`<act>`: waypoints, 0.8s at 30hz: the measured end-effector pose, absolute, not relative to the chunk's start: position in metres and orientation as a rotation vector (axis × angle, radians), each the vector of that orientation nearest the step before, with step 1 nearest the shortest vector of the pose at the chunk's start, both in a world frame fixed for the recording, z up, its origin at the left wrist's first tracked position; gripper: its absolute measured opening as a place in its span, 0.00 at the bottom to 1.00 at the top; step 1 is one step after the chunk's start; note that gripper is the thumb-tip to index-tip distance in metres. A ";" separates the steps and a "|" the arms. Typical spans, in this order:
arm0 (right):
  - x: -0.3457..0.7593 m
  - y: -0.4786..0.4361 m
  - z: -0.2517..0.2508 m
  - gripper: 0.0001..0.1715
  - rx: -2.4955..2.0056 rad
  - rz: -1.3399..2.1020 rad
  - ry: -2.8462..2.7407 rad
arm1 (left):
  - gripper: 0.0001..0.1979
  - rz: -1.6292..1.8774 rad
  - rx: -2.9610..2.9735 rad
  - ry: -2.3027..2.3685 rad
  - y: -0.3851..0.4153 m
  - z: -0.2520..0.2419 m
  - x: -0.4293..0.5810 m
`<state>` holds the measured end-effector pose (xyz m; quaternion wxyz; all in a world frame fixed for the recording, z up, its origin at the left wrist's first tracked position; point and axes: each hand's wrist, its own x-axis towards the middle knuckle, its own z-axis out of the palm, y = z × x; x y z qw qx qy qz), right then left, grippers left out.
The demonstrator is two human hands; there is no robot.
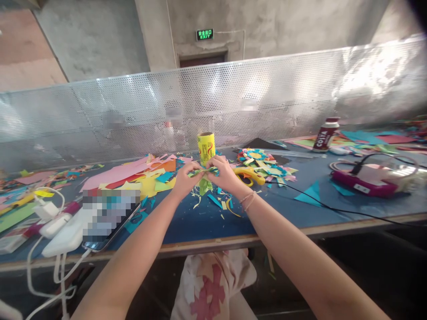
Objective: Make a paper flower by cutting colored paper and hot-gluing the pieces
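Note:
My left hand [187,178] and my right hand [223,174] meet over the blue table, fingertips pinched. Between them is a piece of green paper [204,186], partly hidden by the fingers. Right beside my right hand lies a yellow glue gun [252,173] with a black cord. Behind the hands stands a yellow cylinder [206,146] with printing on it. Paper flowers [256,155] made of colored strips lie behind the glue gun. Small paper scraps [215,201] are scattered under and in front of my hands.
At the left, a phone [111,218] and white power bank [68,233] lie with tangled cables. Pink paper [116,171] and yellow sheets spread nearby. To the right are a Costa bottle [326,135] and a purple device [365,183]. A perforated metal screen [213,104] borders the back.

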<state>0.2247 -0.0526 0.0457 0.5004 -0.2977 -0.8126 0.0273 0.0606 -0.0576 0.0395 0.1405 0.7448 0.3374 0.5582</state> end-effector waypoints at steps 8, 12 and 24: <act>0.225 -0.049 0.045 0.02 -0.726 0.184 -1.944 | 0.03 1.569 2.086 0.978 -0.057 0.039 0.061; 0.225 -0.047 0.044 0.03 -0.690 0.213 -1.953 | 0.04 1.531 2.089 1.000 -0.058 0.040 0.061; 0.226 -0.045 0.045 0.03 -0.659 0.367 -1.932 | 0.10 1.462 1.921 0.919 -0.049 0.034 0.058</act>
